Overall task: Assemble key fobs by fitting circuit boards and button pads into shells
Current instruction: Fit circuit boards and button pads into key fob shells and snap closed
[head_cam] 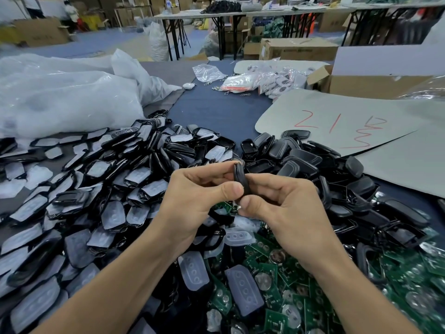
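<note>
Nearest, at the bottom right: a heap of green circuit boards (284, 273), many with round silver coin cells, and among them a few dark shells fitted with cloudy button pads (244, 291). To the left, a wide spread of black shell halves with pale pads (106, 196), overlapping one another across the dark table (216, 109).

Above the boards, both bare forearms reaching in from the lower edge. Left hand (192, 203) and right hand (281, 203) meeting at the middle, fingers closed together on one black key fob shell (240, 178), held edge-on and upright between the thumbs and forefingers, raised clear of the pile. Whether a board or pad sits inside it: cannot tell.

Beyond the hands to the right, a mound of plain black shells (301, 160). Behind those, a grey sheet (337, 121) marked in red. On the left, big cloudy plastic bags (65, 97). Farther back, small clear bags of finished fobs (265, 80), a cardboard box (361, 83), then folding tables (216, 15) and cartons across the room.
</note>
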